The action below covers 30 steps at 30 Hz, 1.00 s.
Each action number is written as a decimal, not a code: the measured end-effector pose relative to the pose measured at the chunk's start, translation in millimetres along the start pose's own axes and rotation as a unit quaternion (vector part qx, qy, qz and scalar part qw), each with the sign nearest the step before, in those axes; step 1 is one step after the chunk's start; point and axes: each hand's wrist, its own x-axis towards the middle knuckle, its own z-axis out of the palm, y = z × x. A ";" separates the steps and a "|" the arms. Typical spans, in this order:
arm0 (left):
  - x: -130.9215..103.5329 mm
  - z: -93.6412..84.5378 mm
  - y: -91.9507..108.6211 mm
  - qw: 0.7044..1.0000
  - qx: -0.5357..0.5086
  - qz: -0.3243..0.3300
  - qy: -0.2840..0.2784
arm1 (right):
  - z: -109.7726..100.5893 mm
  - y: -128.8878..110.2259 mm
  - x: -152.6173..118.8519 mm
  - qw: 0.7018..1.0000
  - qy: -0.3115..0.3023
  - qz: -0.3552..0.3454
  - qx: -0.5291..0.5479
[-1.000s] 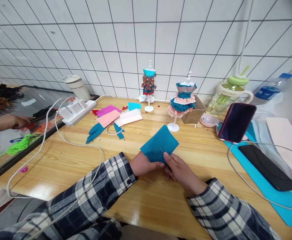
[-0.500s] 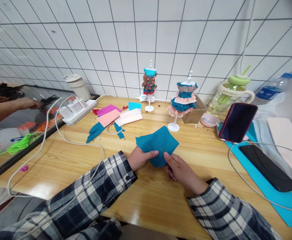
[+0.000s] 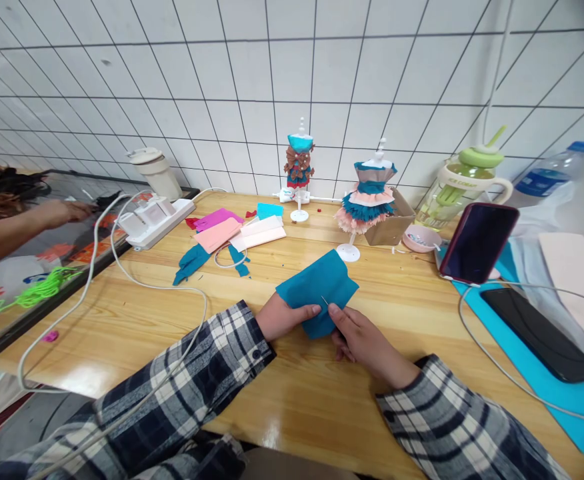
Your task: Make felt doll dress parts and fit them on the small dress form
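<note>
My left hand (image 3: 288,315) grips a teal sheet of crepe paper (image 3: 317,280) above the table, its thumb on top and its fingers hidden underneath. At the sheet's lower right, my right hand (image 3: 359,337) pinches a thin needle (image 3: 325,301) between thumb and forefinger. The needle's tip lies against the paper, close to my left thumb; whether it pierces the sheet I cannot tell. Behind stand two small dress forms: one in a teal and pink ruffled paper dress (image 3: 367,197), the other in a brown, blue and red outfit (image 3: 299,163).
Folded paper (image 3: 259,233), teal scraps (image 3: 192,262) and a power strip (image 3: 157,223) lie left, with a white cable (image 3: 205,300) looping towards my left sleeve. Right are a pink bowl (image 3: 422,240), a propped phone (image 3: 479,243) and a flat black phone (image 3: 542,333). Another person's hand (image 3: 67,212) works far left.
The teal sheet has shifted slightly and its left edge looks more folded down. Both my hands keep their grip. The other person's hand at far left has moved a little to the right.
</note>
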 end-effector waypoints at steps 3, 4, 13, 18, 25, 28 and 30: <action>0.3 -0.3 -0.3 1.000 -0.003 0.005 -0.004 | 0.0 0.2 -0.2 1.000 -0.001 -0.004 -0.004; 0.4 -0.2 -0.2 1.000 -0.004 0.007 -0.006 | 0.0 0.4 -0.5 1.000 0.000 -0.005 -0.007; 0.3 -0.5 0.2 0.999 -0.025 0.010 -0.030 | 0.4 -0.2 -2.0 1.000 -0.019 0.000 -0.003; 0.7 -2.3 0.3 1.000 -0.010 0.005 0.010 | 0.2 -0.1 -2.1 1.000 -0.010 0.003 -0.005; -0.5 -0.1 -0.6 0.999 0.017 0.025 -0.043 | 0.6 1.5 -0.1 1.000 -0.003 0.002 0.000; -1.7 1.5 -0.7 0.998 0.017 0.023 -0.049 | 1.0 1.4 0.5 1.000 0.002 0.004 0.005; -2.4 2.4 -0.7 0.998 0.020 0.023 -0.058 | 1.4 1.2 0.7 1.000 0.002 0.000 0.005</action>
